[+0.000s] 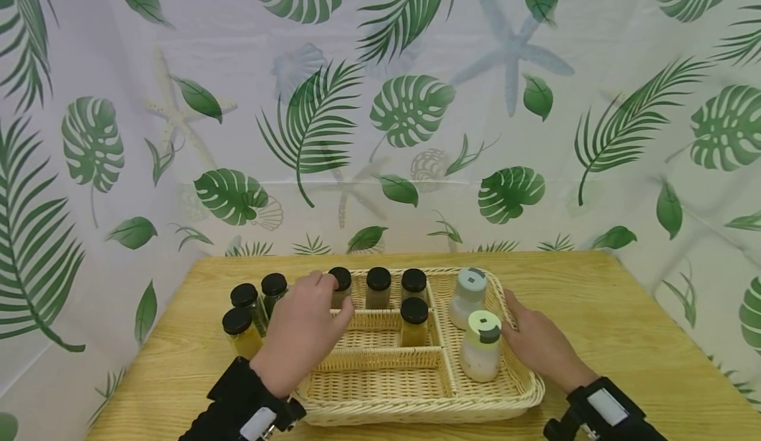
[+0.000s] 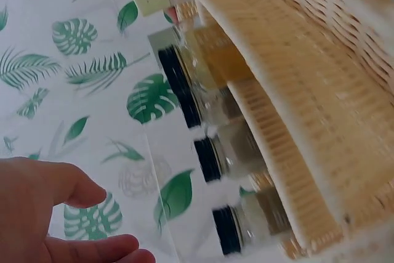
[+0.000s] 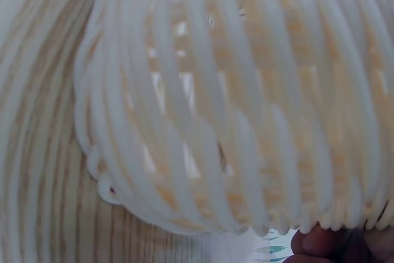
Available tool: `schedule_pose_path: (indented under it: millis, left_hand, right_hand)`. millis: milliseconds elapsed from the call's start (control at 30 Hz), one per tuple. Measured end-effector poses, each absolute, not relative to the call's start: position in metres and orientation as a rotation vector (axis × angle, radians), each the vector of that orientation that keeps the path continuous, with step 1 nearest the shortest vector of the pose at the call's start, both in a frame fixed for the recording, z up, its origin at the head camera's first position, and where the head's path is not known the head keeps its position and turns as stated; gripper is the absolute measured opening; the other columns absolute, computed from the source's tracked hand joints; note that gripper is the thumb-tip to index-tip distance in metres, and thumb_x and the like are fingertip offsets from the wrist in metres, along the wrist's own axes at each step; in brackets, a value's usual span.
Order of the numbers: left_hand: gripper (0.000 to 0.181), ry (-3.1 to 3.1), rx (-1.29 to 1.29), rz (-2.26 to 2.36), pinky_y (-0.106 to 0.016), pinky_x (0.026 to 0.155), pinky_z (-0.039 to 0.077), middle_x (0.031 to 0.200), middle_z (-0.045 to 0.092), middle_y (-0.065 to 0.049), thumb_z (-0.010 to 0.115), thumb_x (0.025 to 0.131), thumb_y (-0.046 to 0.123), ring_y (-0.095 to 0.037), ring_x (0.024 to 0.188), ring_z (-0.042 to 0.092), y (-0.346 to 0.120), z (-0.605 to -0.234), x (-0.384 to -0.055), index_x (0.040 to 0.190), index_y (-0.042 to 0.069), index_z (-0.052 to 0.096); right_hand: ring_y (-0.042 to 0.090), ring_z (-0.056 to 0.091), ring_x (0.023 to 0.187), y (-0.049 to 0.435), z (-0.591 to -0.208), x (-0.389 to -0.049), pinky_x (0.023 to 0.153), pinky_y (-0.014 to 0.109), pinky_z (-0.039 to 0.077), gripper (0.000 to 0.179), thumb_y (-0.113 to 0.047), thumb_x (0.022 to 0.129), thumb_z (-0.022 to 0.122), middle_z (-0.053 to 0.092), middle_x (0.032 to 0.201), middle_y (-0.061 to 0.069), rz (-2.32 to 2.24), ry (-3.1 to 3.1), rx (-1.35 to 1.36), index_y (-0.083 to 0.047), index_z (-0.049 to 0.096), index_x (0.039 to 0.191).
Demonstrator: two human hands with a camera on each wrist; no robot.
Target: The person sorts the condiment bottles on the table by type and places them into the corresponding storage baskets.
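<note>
Basket [image 1: 416, 407] sat between the hands, probably light and slightly springy, best held by the rim, where the right hand [image 1: 538, 345] gripped its right side. Left hand [image 1: 303, 335] hung over it, thumb and fingers apart, near smooth, likely breakable jars [image 1: 378, 294], best pinched by their caps [image 1: 378, 277].

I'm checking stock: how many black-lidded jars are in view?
7. Left of the wicker basket: front jar, middle jar, rear jar. In its back compartment: left jar, centre jar, right jar. In the middle compartment: amber-filled jar. The left hand may hide others.
</note>
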State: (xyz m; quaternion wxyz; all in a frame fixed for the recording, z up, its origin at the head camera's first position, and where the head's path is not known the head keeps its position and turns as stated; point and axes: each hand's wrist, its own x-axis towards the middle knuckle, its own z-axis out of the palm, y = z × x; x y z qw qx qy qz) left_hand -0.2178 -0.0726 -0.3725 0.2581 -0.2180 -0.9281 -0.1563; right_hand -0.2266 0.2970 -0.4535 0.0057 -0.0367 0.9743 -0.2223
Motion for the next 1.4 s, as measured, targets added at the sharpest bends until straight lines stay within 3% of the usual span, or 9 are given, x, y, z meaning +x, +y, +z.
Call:
schedule_pose_path:
  millis: [333,433,500,567,800,867,1033,1233,1400]
  left_hand:
    - [0.026,-2.524,-0.365,-0.413,-0.041,0.046,0.05,0.08,0.058,-0.01,0.064,0.083,0.027,-0.025,0.07,0.053,-0.135,-0.381,-0.218,0.088,0.001,0.066]
    - [0.03,-2.533,-0.306,-0.383,-0.045,0.047,0.05,0.083,0.058,-0.014,0.064,0.082,0.027,-0.03,0.074,0.053,-0.153,-0.386,-0.219,0.091,-0.002,0.066]
    - [0.033,-2.572,-0.266,-0.359,-0.046,0.049,0.048,0.084,0.056,-0.016,0.064,0.082,0.027,-0.031,0.075,0.051,-0.163,-0.39,-0.218,0.093,-0.004,0.066]
    - [0.036,-2.622,-0.23,-0.333,-0.048,0.053,0.048,0.088,0.056,-0.019,0.064,0.082,0.027,-0.034,0.077,0.05,-0.171,-0.394,-0.217,0.097,-0.006,0.065]
    - [0.04,-2.736,-0.146,-0.313,-0.051,0.058,0.049,0.094,0.056,-0.025,0.066,0.081,0.026,-0.037,0.081,0.051,-0.183,-0.404,-0.217,0.102,-0.009,0.063]
    - [0.041,-2.744,-0.133,-0.312,-0.051,0.056,0.049,0.095,0.055,-0.025,0.066,0.081,0.026,-0.037,0.08,0.051,-0.185,-0.406,-0.218,0.102,-0.008,0.063]
    - [0.038,-2.731,-0.131,-0.325,-0.049,0.052,0.05,0.093,0.055,-0.024,0.067,0.08,0.024,-0.034,0.076,0.052,-0.187,-0.41,-0.22,0.101,-0.008,0.063]
    - [0.035,-2.712,-0.133,-0.362,-0.05,0.055,0.05,0.092,0.055,-0.023,0.068,0.078,0.019,-0.033,0.075,0.053,-0.188,-0.416,-0.222,0.1,-0.008,0.061]
    - [0.035,-2.697,-0.142,-0.396,-0.05,0.057,0.05,0.09,0.055,-0.024,0.069,0.077,0.015,-0.034,0.075,0.053,-0.188,-0.419,-0.223,0.101,-0.009,0.06]
  right_hand:
    - [0.013,0.045,0.048,0.297,-0.455,-0.227,0.047,0.032,0.037,0.064,-0.019,0.098,0.044,0.055,0.07,0.008,-0.708,3.047,-0.117,0.006,0.014,0.149]
    - [0.014,0.049,0.057,0.297,-0.455,-0.227,0.051,0.032,0.039,0.064,-0.019,0.098,0.045,0.064,0.095,0.022,-0.689,3.061,-0.124,0.006,0.016,0.149]
    - [0.016,0.051,0.064,0.298,-0.455,-0.227,0.054,0.033,0.04,0.064,-0.019,0.098,0.045,0.06,0.113,0.028,-0.676,3.07,-0.128,0.007,0.016,0.148]
    - [0.016,0.052,0.066,0.298,-0.455,-0.227,0.055,0.033,0.04,0.064,-0.019,0.098,0.045,0.056,0.121,0.031,-0.669,3.075,-0.133,0.007,0.017,0.148]
    - [0.014,0.047,0.053,0.298,-0.456,-0.228,0.049,0.032,0.037,0.065,-0.02,0.098,0.045,0.061,0.082,0.013,-0.696,3.056,-0.122,0.005,0.014,0.149]
    - [0.014,0.046,0.052,0.298,-0.456,-0.228,0.048,0.032,0.036,0.065,-0.02,0.098,0.044,0.061,0.082,0.012,-0.7,3.055,-0.117,0.005,0.014,0.149]
    - [0.015,0.049,0.06,0.298,-0.454,-0.227,0.051,0.032,0.037,0.064,-0.02,0.098,0.044,0.063,0.105,0.025,-0.697,3.061,-0.118,0.006,0.014,0.149]
    - [0.014,0.046,0.053,0.298,-0.453,-0.226,0.048,0.032,0.036,0.064,-0.02,0.098,0.043,0.063,0.092,0.016,-0.724,3.056,-0.129,0.006,0.014,0.149]
    - [0.012,0.042,0.045,0.297,-0.454,-0.225,0.046,0.031,0.036,0.064,-0.02,0.099,0.043,0.053,0.069,0.006,-0.727,3.054,-0.121,0.005,0.013,0.149]
